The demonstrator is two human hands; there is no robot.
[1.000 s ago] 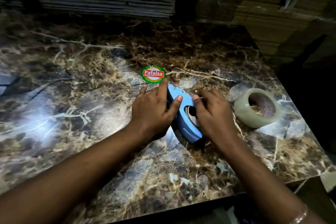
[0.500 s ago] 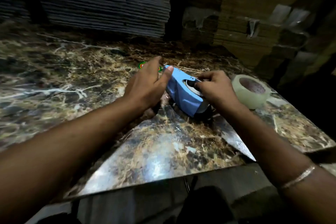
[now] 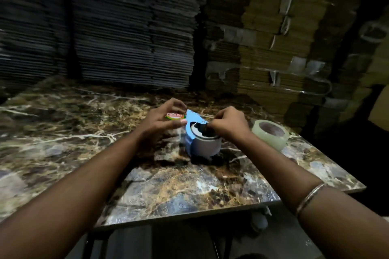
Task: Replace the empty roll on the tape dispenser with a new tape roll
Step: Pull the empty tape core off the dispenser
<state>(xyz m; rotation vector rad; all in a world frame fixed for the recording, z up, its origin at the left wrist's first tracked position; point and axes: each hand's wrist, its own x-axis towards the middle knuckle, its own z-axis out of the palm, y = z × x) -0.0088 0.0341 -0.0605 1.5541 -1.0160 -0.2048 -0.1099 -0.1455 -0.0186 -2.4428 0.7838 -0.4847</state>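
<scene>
The blue tape dispenser [image 3: 190, 132] stands on the marble table [image 3: 84, 132], mid-table. A pale grey empty roll [image 3: 207, 146] sits in it, open end up. My right hand [image 3: 228, 126] is above this roll, with the fingertips pinched on its top rim and the dark hub inside. To the left, my left hand [image 3: 160, 125] arches against the dispenser's front end, thumb and fingertips touching the blue plate. The new clear tape roll [image 3: 270, 135] lies flat on the table to the right, apart from both hands.
A round red and green label [image 3: 175, 116] lies on the table behind my left hand. Tall stacks of flattened cardboard [image 3: 273, 48] stand close behind the table. The table's near edge [image 3: 189, 213] is close to me and its right corner [image 3: 357, 188] is near my right forearm.
The dispenser has gone from lying on its side to standing, with the empty roll's open end up. My right hand has moved onto the roll's top rim. The view has tilted upward.
</scene>
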